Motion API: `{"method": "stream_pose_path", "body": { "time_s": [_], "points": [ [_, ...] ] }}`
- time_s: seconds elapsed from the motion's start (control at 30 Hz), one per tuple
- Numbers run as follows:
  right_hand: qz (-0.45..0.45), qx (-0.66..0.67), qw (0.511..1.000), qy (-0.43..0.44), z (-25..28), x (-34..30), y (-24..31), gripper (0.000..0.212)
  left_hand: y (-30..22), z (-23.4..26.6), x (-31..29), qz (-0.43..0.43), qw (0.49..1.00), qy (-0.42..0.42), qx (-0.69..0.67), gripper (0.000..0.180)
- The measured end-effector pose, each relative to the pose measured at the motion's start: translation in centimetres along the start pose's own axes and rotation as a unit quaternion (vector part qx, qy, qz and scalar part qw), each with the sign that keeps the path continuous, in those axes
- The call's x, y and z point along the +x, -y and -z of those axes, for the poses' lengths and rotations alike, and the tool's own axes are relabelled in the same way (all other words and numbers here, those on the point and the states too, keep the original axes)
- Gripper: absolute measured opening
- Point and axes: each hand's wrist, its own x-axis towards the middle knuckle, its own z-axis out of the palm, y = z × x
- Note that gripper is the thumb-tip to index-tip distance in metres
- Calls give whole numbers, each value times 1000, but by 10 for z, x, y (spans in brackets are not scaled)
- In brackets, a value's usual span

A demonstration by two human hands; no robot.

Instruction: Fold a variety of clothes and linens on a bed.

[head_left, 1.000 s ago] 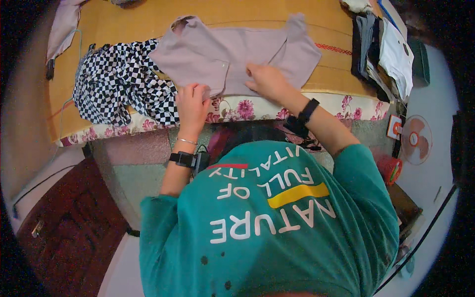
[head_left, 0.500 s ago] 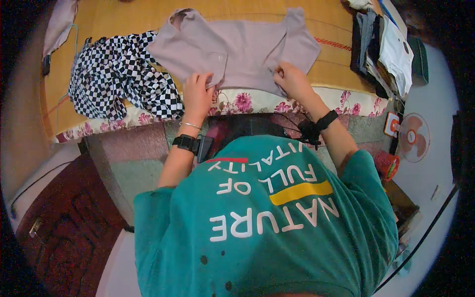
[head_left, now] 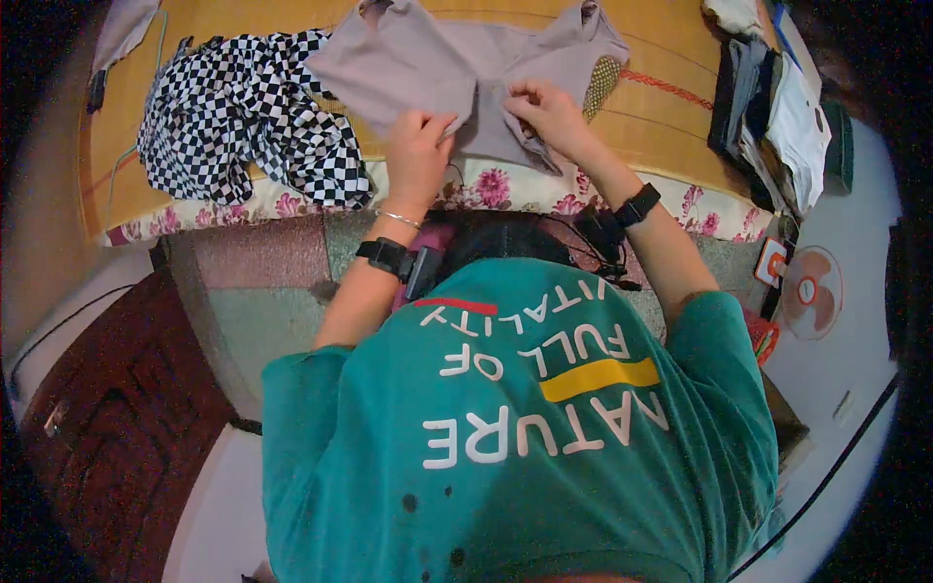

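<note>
A pale mauve sleeveless top point(head_left: 408, 63) lies spread on a woven mat, its strap ends away from me. My left hand point(head_left: 419, 155) is closed on the near left part of it, fingertips pinching the cloth. My right hand point(head_left: 551, 119) pinches another part of the cloth a little to the right. Between the two hands the fabric bunches into a fold, with its near edge hanging toward the bed's front edge. To the left of the top lies a crumpled black-and-white checkered garment point(head_left: 214, 117), which neither hand touches.
The woven mat point(head_left: 671, 58) covers a bed edged with floral cloth point(head_left: 496, 185). Folded clothes point(head_left: 743, 107) are stacked at the right, with a white piece point(head_left: 802, 126) beside them. A small fan point(head_left: 812, 291) stands at the right. A dark red carved panel point(head_left: 126, 418) is at lower left.
Both hands have come closer together, drawing the near parts of the mauve top inward. A fold has formed between them, and mat now shows beside its right side.
</note>
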Motion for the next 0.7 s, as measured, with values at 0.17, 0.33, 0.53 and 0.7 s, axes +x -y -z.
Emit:
{"method": "stream_pose_path", "body": {
  "time_s": [0.17,0.33,0.53,0.7],
  "points": [
    [-91,78,992,34,-6,7,-5,31,-7,-12,-4,-77,995,63,22,33],
    [-93,199,974,53,-9,9,0,45,-3,-10,-10,-82,993,81,18,34],
    [-72,11,984,163,-7,25,2,49,2,-12,-11,-79,994,69,-25,35],
    [347,-323,877,76,-8,43,-2,45,-9,-4,-5,-60,994,90,1,34]
  ]
}}
